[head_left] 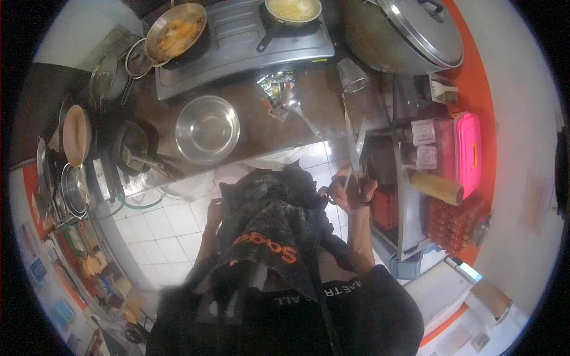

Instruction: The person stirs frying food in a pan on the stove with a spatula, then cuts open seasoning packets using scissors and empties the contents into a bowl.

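My right hand (354, 193) is closed round the handles of a pair of scissors (355, 145). The blades point away from me, slightly parted, beside the counter's front edge. Down at my side, my left hand (215, 210) is by the dark apron (270, 207); its fingers are mostly hidden. On the brown counter (261, 132), a shiny metal bowl (208, 129) stands left of centre. A metal serving spoon (294, 104) lies against several small foil sachets (275, 89). To their right is a clear cup (354, 76).
A stove (237, 44) at the back carries a pan of frying food (178, 35) and a smaller pan of pale food (293, 9). A large lidded pot (380, 38) stands right of it. Rightward are a pink box (468, 154) and stacked eggs (451, 222). Pans hang left.
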Demonstrator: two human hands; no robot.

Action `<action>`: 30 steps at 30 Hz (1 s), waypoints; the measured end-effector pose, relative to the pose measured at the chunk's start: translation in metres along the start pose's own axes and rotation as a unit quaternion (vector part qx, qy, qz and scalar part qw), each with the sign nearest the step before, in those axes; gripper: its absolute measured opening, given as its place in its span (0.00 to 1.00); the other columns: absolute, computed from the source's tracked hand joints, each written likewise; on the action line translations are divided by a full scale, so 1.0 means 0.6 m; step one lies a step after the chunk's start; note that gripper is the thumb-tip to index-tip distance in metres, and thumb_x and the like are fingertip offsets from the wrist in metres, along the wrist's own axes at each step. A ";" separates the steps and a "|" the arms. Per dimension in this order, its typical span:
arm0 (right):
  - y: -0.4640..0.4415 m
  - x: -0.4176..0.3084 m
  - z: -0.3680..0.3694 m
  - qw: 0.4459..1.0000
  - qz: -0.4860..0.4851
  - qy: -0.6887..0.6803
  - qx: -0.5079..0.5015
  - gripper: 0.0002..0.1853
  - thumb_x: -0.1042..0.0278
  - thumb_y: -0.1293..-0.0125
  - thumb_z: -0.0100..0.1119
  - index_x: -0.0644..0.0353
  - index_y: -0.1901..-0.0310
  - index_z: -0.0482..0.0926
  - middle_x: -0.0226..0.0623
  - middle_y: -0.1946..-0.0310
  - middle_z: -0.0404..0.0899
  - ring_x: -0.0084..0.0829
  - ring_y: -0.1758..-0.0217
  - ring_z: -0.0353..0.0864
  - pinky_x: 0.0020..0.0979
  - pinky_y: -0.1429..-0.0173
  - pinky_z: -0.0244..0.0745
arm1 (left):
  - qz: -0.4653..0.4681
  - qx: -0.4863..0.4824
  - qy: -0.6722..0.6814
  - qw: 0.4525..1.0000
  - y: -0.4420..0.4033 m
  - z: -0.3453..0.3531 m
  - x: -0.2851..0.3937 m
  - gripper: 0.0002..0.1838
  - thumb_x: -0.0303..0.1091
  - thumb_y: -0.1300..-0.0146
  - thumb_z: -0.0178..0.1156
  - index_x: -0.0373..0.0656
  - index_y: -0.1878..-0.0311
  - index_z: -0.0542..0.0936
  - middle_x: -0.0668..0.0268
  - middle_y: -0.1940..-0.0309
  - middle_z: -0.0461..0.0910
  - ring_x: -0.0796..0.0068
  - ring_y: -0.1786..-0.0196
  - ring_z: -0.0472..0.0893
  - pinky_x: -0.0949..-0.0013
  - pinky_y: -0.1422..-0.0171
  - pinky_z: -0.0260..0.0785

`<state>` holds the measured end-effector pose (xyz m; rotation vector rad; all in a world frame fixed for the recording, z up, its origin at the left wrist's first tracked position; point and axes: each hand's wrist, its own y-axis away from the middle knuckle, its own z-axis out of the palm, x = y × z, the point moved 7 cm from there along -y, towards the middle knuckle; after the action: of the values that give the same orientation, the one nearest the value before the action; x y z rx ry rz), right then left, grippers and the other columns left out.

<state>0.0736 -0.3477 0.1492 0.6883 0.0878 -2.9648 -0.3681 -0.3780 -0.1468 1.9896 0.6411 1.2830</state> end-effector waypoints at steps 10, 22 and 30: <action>0.007 0.013 -0.093 0.908 0.076 0.341 0.231 0.35 0.38 0.40 0.63 0.63 0.45 0.72 0.26 0.81 0.69 0.22 0.79 0.71 0.27 0.66 0.69 | 0.064 0.007 0.068 0.996 0.017 0.024 0.117 0.15 0.33 0.33 0.56 0.37 0.47 0.74 0.60 0.62 0.81 0.76 0.67 0.80 0.72 0.68 0.72; 0.065 0.002 -0.097 0.849 0.161 0.377 0.334 0.36 0.34 0.36 0.56 0.65 0.47 0.71 0.33 0.71 0.72 0.25 0.69 0.73 0.26 0.66 0.66 | 0.324 0.023 -0.015 0.946 -0.167 0.188 0.445 0.12 0.36 0.34 0.62 0.39 0.53 0.80 0.62 0.64 0.82 0.73 0.63 0.82 0.70 0.58 0.75; 0.066 -0.039 -0.102 0.855 0.126 0.360 0.351 0.33 0.37 0.28 0.43 0.66 0.45 0.68 0.34 0.70 0.71 0.28 0.68 0.72 0.29 0.63 0.65 | 0.275 0.205 -0.198 0.918 -0.290 0.309 0.553 0.29 0.42 0.45 0.69 0.44 0.43 0.70 0.52 0.46 0.74 0.47 0.44 0.75 0.52 0.42 0.70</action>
<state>0.1252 -0.3801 0.1034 1.6915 -0.9840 -2.2647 -0.0744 -0.0806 -0.1375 2.8201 0.1521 1.0340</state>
